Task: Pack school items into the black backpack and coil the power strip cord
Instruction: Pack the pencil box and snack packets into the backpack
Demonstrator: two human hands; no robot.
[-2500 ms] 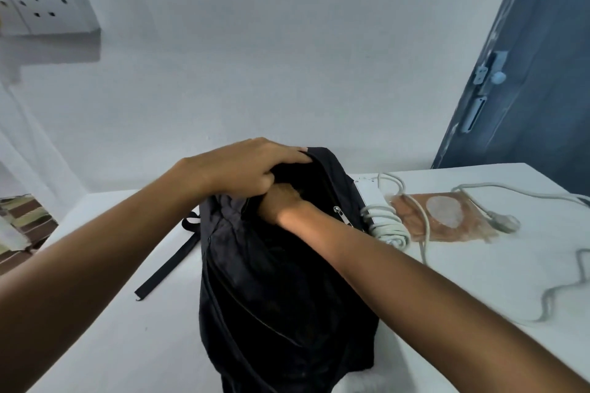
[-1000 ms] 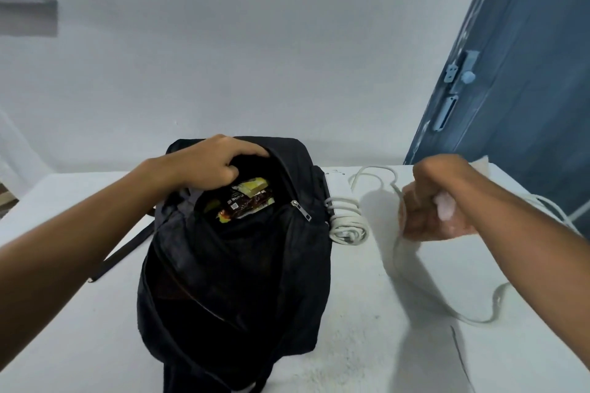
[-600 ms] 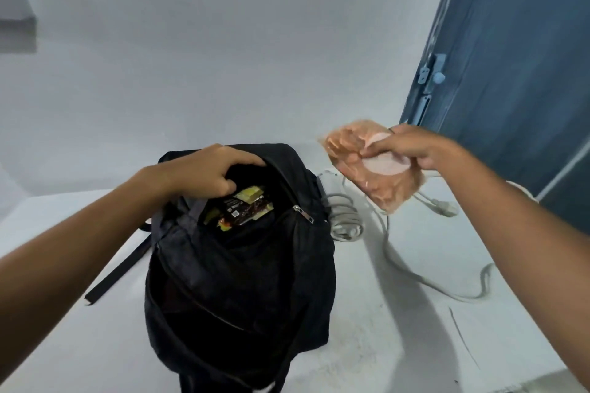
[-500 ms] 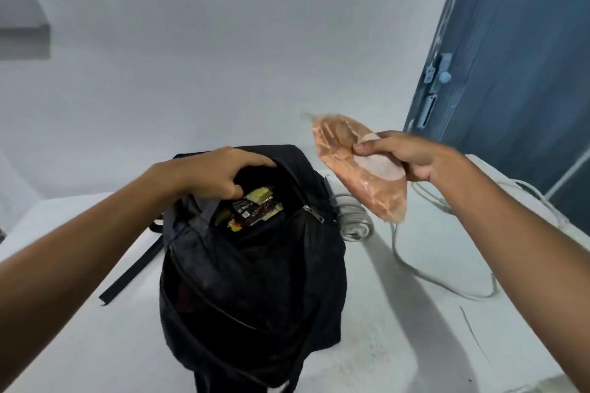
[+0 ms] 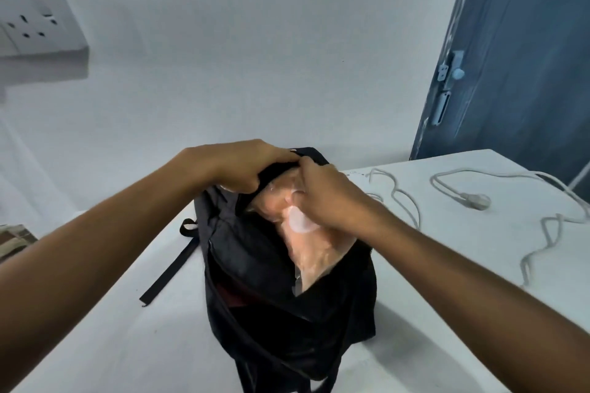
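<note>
A wall socket [image 5: 35, 29] is seen high and well to the left of the black backpack [image 5: 287, 293], which stands upright on the white table [image 5: 95, 329]. A black strap [image 5: 169, 268] trails on the table from the backpack's left side. The rear rim of the backpack's opening is gripped by the left hand [image 5: 245, 166], its fingers curled over the fabric and its thumb tucked beneath, so that the mouth is held wide. An orange translucent pouch [image 5: 306, 242] with a pale round patch is lodged partly inside the opening, its lower corner lying over the front edge. The pouch is held near its top by the right hand [image 5: 325, 198]; the fingers are bent down onto the plastic, though whether they pinch it or only press cannot be told. To the right of the backpack, the white power strip cord [image 5: 539, 230] lies loose and uncoiled on the table, its plug [image 5: 475, 201] resting apart. A blue door [image 5: 510, 57] stands behind the backpack's right side.
</note>
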